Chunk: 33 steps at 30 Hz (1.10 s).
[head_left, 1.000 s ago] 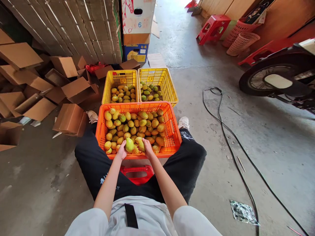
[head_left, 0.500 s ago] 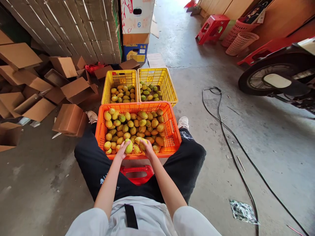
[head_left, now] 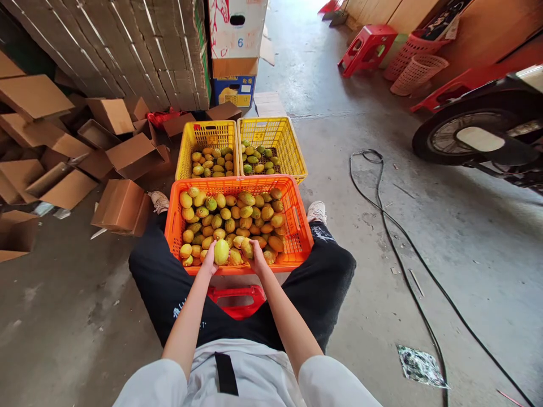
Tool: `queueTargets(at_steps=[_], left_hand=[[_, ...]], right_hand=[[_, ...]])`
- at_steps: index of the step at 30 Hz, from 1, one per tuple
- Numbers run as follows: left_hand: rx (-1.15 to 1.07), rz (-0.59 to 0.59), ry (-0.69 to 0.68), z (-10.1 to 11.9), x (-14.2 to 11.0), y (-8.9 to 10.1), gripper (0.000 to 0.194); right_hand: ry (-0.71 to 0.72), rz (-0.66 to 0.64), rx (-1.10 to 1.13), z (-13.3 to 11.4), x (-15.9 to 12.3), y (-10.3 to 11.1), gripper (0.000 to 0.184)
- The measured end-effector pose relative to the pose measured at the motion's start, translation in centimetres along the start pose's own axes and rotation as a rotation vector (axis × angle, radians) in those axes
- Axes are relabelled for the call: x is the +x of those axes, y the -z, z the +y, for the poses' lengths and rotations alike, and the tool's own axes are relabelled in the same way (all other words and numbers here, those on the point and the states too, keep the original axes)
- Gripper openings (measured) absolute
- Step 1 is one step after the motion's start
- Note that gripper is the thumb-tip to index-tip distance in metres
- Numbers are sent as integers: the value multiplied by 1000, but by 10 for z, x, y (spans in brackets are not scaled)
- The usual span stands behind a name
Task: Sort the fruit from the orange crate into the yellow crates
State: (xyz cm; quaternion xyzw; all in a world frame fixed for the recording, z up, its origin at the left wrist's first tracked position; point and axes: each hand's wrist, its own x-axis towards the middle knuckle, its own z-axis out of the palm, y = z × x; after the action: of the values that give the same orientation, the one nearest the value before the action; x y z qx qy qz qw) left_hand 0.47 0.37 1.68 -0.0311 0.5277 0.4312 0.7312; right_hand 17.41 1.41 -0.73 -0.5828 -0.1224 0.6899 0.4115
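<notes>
Yellow-green fruit [head_left: 221, 252] in the curled left hand [head_left: 209, 262] and brownish-yellow fruit [head_left: 246, 248] gripped by the right hand [head_left: 257, 258], both above the orange crate [head_left: 302, 240], could drop and bruise if either grip loosens.

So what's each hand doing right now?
Left hand: holding a yellow-green fruit.
Right hand: holding a darker, mottled yellow fruit.
</notes>
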Motion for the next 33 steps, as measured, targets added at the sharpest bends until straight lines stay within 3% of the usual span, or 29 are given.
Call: queueTargets(at_steps=[3, 6, 10, 13, 16, 21, 26, 29, 33], left_hand=[[-27, -3, 25, 1, -2, -1, 43], [-21, 1, 25, 2, -4, -2, 41], [26, 24, -78, -1, -5, -2, 25], [66, 33, -138, -4, -4, -2, 33], [91, 36, -158, -5, -4, -2, 36], [26, 8, -146, -2, -7, -3, 25], [-39, 120, -126, 1, -8, -7, 20], [-57, 127, -110, 2, -8, -9, 20], [-74, 99, -74, 3, -8, -7, 23]], right_hand=[[-63, 18, 39, -1, -3, -2, 30], [-15, -4, 35, -1, -6, -4, 35], [1, -55, 89, -5, -12, -4, 49], [-9, -42, 117, -6, -14, -4, 51], [19, -30, 85, -4, -14, -5, 48], [52, -47, 82, 0, -12, -7, 40], [15, -25, 133, -2, -10, -6, 20], [-1, -11, 160, -2, -7, -7, 11], [-31, -48, 164, -3, -7, -7, 13]])
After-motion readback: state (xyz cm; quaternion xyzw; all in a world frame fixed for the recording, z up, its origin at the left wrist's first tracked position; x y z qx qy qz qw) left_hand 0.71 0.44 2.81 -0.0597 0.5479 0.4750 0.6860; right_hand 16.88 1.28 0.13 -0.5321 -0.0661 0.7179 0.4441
